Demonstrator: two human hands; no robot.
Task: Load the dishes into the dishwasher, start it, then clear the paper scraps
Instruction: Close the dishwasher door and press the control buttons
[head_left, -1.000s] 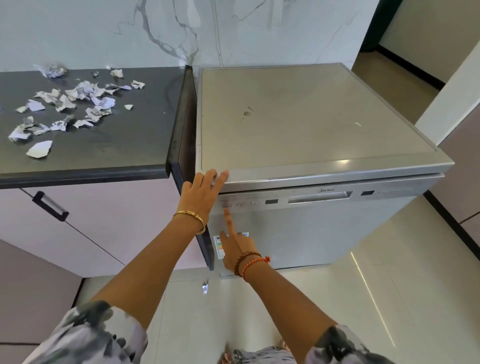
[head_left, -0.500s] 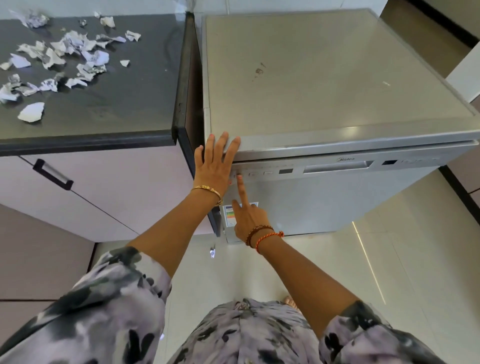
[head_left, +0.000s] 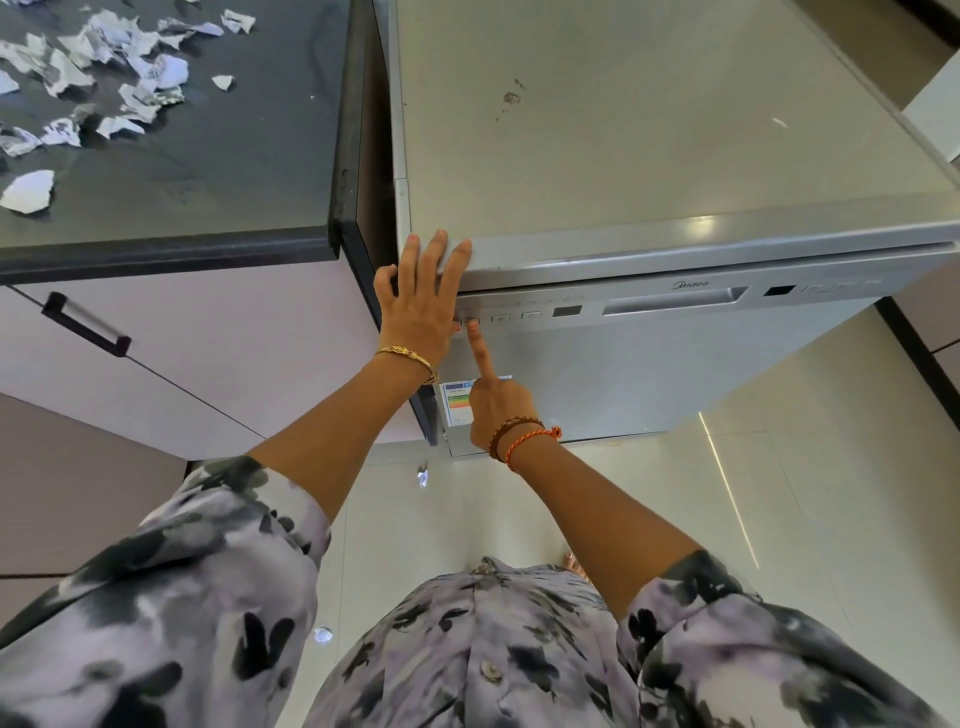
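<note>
Dishwasher (head_left: 649, 156), door closed, standing just beside the dark tabletop (head_left: 208, 171). Left hand (head_left: 421, 306) lies flat with straight fingers on the dishwasher's front top edge, grasping nothing. Right hand (head_left: 496, 402) is curled with only the index finger extended, its tip touching the leftmost button (head_left: 470, 321) of the control panel. Paper scraps (head_left: 104, 67) lie scattered on the tabletop; two more scraps lie on the floor (head_left: 779, 493).

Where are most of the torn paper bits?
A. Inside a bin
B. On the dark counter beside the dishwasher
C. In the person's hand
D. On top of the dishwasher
B: the paper scraps lie scattered on the dark counter left of the dishwasher, whose top has none on it.
</note>
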